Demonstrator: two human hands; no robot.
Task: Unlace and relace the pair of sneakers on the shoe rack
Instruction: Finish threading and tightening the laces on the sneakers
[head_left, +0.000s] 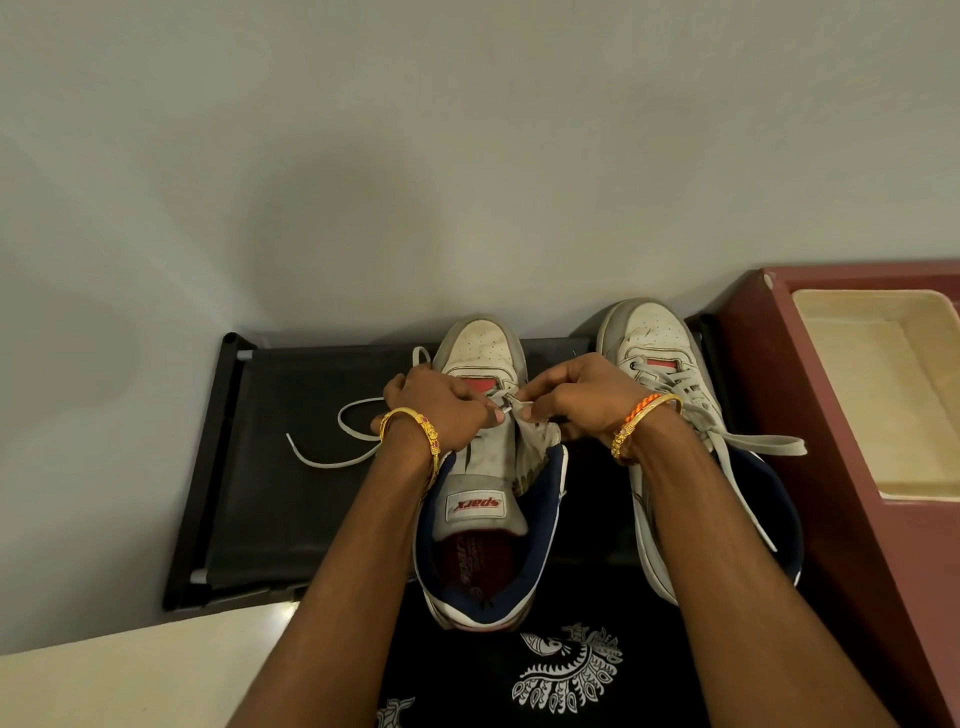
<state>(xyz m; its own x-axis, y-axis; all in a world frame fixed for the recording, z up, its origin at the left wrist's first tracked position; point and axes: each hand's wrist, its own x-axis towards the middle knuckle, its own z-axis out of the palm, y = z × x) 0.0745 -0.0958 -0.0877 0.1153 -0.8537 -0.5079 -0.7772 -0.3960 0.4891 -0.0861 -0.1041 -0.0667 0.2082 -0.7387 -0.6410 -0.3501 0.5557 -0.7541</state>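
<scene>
Left sneaker (480, 467) on black shoe rack (270, 467) — left hand (441, 410) and right hand (582, 400) both pinch its grey lace (343, 431) at the eyelets. Right sneaker (670, 374) just beside it — laced.

Left sneaker (483, 467): worn white with navy collar, toe towards the shoe rack's (270, 493) back edge, near its middle; tongue raised, eyelets mostly unlaced.
Loose lace (332, 447): grey, trailing in a loop towards the rack's left edge.
Right sneaker (670, 384): matching, laced and bowed, at the right edge, toe past the back edge.
</scene>
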